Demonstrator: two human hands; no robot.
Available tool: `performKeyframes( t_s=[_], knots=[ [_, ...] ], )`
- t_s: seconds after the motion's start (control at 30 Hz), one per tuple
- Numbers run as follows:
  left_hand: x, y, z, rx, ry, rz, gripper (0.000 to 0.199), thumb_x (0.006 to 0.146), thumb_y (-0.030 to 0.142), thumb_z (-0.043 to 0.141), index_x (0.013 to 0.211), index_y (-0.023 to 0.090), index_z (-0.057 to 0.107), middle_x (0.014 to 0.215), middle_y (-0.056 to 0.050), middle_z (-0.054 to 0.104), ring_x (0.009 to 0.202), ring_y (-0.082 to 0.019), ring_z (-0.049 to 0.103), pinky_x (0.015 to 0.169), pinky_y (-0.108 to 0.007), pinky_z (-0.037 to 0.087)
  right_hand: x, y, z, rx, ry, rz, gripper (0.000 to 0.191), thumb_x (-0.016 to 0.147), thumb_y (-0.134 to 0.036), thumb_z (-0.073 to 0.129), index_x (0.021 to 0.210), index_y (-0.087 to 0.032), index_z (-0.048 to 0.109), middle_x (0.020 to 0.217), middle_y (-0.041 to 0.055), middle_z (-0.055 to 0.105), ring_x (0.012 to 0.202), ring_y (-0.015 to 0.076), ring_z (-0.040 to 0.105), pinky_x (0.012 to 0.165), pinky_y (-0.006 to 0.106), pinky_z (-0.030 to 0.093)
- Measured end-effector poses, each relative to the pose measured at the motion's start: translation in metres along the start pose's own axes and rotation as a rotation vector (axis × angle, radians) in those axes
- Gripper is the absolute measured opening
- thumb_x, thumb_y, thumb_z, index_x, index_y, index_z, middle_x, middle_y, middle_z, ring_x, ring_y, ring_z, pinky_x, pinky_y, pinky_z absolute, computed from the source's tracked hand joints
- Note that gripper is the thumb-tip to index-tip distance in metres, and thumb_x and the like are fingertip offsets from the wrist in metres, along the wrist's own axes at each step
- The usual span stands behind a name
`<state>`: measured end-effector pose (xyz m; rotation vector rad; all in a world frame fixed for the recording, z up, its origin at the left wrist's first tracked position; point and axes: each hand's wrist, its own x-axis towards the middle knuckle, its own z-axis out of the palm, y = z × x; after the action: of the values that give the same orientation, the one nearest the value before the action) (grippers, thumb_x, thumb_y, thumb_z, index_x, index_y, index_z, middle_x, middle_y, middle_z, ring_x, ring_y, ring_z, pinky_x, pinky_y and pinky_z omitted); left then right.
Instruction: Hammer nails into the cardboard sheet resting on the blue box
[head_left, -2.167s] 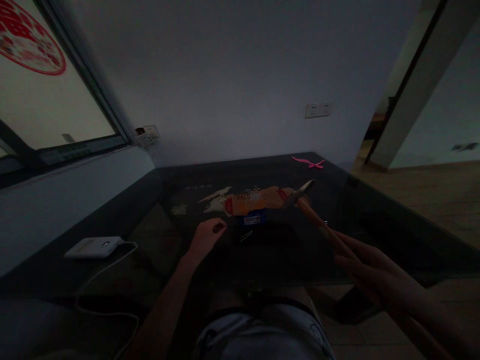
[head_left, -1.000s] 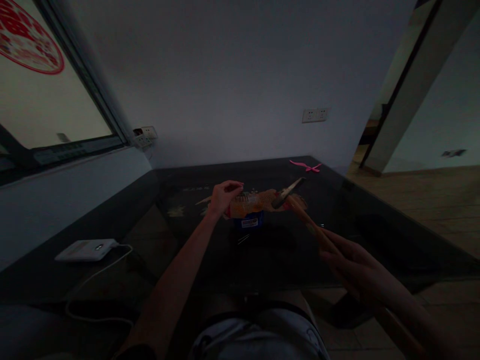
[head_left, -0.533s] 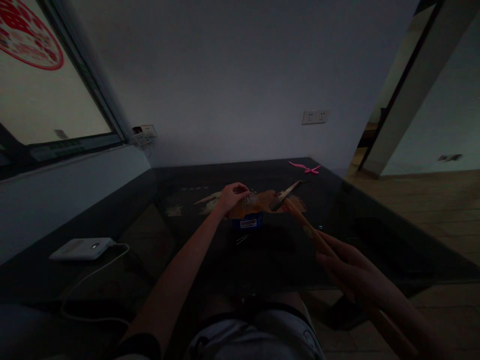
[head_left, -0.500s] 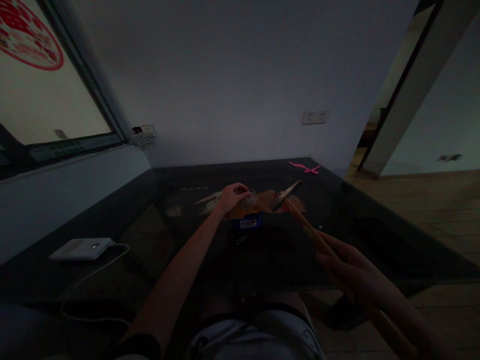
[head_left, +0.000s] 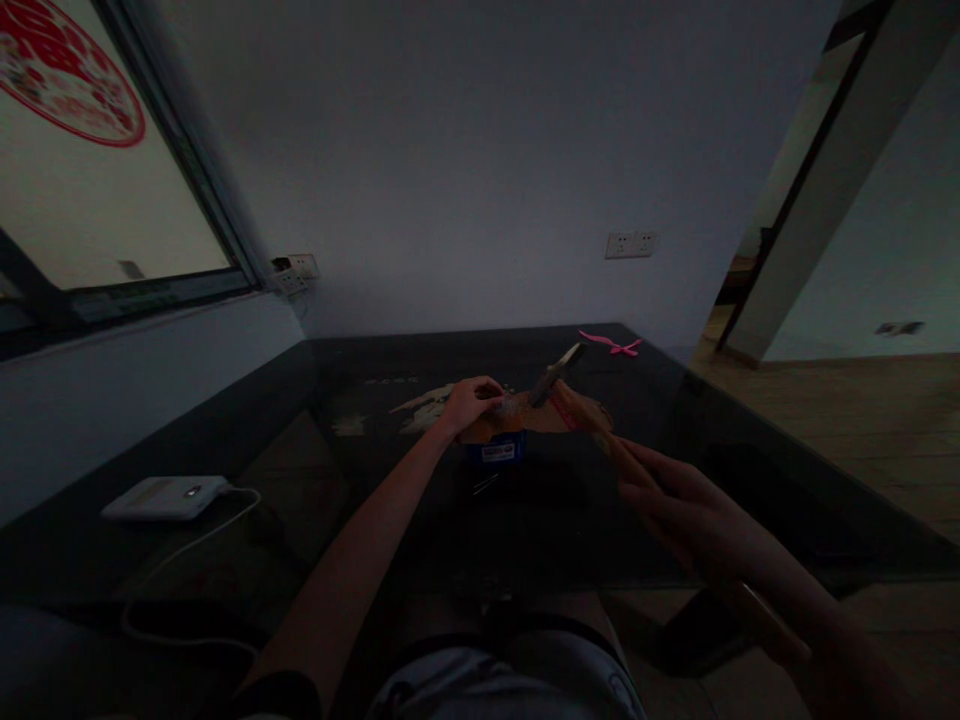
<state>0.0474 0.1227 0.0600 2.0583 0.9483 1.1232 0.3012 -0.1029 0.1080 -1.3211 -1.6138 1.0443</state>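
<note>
My right hand (head_left: 694,515) is closed round the wooden handle of a hammer (head_left: 604,432). The dark metal head of that hammer is raised just above a piece of brown cardboard (head_left: 487,430), right of my left hand. Under the cardboard shows a blue box (head_left: 496,449) with a pale label. My left hand (head_left: 472,402) rests at the cardboard's left part, thumb and fingers pinched together. Whatever is between those fingertips is too small and dark to make out. Two thin, shiny sticks (head_left: 486,484), perhaps nails, lie on the table in front of the box.
The dark table (head_left: 405,520) stands against a wall. A white power bank (head_left: 161,497) with a cable lies at the left. Pink ribbon-like strips (head_left: 619,347) lie at the back right. Pale torn-looking patches (head_left: 427,408) are left of the cardboard. A wall socket (head_left: 630,245) is behind.
The hammer head has moved up and slightly left, and my right hand has shifted a little left with it. My left hand stays at the cardboard. The view has tilted slightly.
</note>
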Motion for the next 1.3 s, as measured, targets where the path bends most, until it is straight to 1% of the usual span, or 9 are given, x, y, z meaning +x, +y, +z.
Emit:
performKeyframes(
  t_s=[0.1, 0.17, 0.37, 0.57, 0.8, 0.93, 1.03, 1.17, 1.3],
  knots=[
    [0.0, 0.002, 0.0, 0.036, -0.003, -0.043, 0.01, 0.067, 0.02, 0.069, 0.076, 0.014, 0.067, 0.078, -0.005, 0.071, 0.075, -0.018, 0.065, 0.074, -0.03, 0.051, 0.014, -0.016, -0.004, 0.013, -0.038, 0.025, 0.064, 0.08, -0.037, 0.059, 0.14, -0.02, 0.043, 0.051, -0.0047, 0.054, 0.038, 0.0127, 0.049, 0.034, 0.022, 0.041],
    [0.0, 0.004, 0.0, 0.049, 0.001, -0.067, 0.01, 0.067, 0.021, 0.069, 0.075, 0.014, 0.068, 0.078, -0.005, 0.071, 0.075, -0.019, 0.065, 0.074, -0.03, 0.051, 0.026, -0.028, -0.007, 0.01, -0.075, 0.005, 0.063, 0.08, -0.035, 0.059, 0.14, -0.02, 0.042, 0.048, -0.0074, 0.048, 0.033, 0.009, 0.04, 0.03, 0.018, 0.033],
    [-0.001, 0.004, 0.0, 0.081, 0.018, -0.11, 0.013, 0.068, 0.024, 0.07, 0.076, 0.014, 0.069, 0.081, -0.006, 0.073, 0.075, -0.02, 0.066, 0.073, -0.03, 0.052, 0.064, -0.053, -0.006, -0.092, -0.161, -0.064, 0.057, 0.079, -0.026, 0.059, 0.134, -0.019, 0.047, 0.052, -0.009, 0.045, 0.032, 0.0057, 0.037, 0.029, 0.016, 0.031],
    [-0.001, -0.002, -0.001, 0.125, 0.022, -0.117, 0.016, 0.068, 0.024, 0.07, 0.078, 0.013, 0.071, 0.08, -0.008, 0.073, 0.076, -0.021, 0.066, 0.074, -0.033, 0.051, 0.086, -0.047, 0.006, -0.193, -0.295, -0.045, 0.046, 0.081, -0.023, 0.055, 0.126, -0.012, 0.053, 0.053, -0.0083, 0.046, 0.032, 0.0046, 0.038, 0.029, 0.016, 0.033],
    [0.0, -0.005, 0.001, 0.115, 0.01, -0.121, 0.018, 0.069, 0.027, 0.07, 0.08, 0.013, 0.071, 0.084, -0.008, 0.073, 0.077, -0.021, 0.066, 0.075, -0.032, 0.051, 0.086, -0.048, 0.003, -0.163, -0.252, -0.109, 0.042, 0.081, -0.022, 0.055, 0.123, -0.016, 0.053, 0.058, -0.0084, 0.046, 0.032, 0.0035, 0.038, 0.028, 0.015, 0.032],
    [0.001, -0.007, 0.0, 0.12, 0.006, -0.138, 0.018, 0.067, 0.026, 0.071, 0.08, 0.012, 0.071, 0.083, -0.008, 0.073, 0.076, -0.022, 0.066, 0.073, -0.032, 0.051, 0.086, -0.042, 0.008, -0.195, -0.286, -0.098, 0.047, 0.081, -0.022, 0.055, 0.127, -0.015, 0.051, 0.055, -0.0088, 0.045, 0.033, 0.0045, 0.039, 0.029, 0.015, 0.033],
    [0.001, -0.006, -0.001, 0.126, 0.004, -0.145, 0.017, 0.066, 0.023, 0.071, 0.079, 0.013, 0.072, 0.083, -0.008, 0.073, 0.076, -0.022, 0.066, 0.073, -0.032, 0.051, 0.085, -0.039, 0.01, -0.211, -0.27, -0.094, 0.05, 0.08, -0.02, 0.055, 0.129, -0.014, 0.05, 0.054, -0.0088, 0.045, 0.034, 0.005, 0.039, 0.029, 0.015, 0.033],
    [-0.001, -0.001, 0.0, 0.115, 0.005, -0.162, 0.014, 0.068, 0.022, 0.07, 0.079, 0.012, 0.071, 0.083, -0.008, 0.073, 0.075, -0.02, 0.066, 0.072, -0.03, 0.051, 0.083, -0.041, 0.007, -0.177, -0.24, -0.123, 0.051, 0.081, -0.022, 0.055, 0.131, -0.016, 0.048, 0.058, -0.0079, 0.047, 0.034, 0.0049, 0.039, 0.029, 0.016, 0.034],
    [-0.001, 0.002, 0.0, 0.126, 0.007, -0.165, 0.014, 0.068, 0.02, 0.07, 0.079, 0.012, 0.071, 0.083, -0.008, 0.073, 0.074, -0.02, 0.066, 0.073, -0.031, 0.051, 0.084, -0.037, 0.008, -0.202, -0.231, -0.082, 0.054, 0.081, -0.02, 0.052, 0.134, -0.014, 0.043, 0.059, -0.0083, 0.046, 0.033, 0.0049, 0.04, 0.029, 0.017, 0.034]
  ],
)
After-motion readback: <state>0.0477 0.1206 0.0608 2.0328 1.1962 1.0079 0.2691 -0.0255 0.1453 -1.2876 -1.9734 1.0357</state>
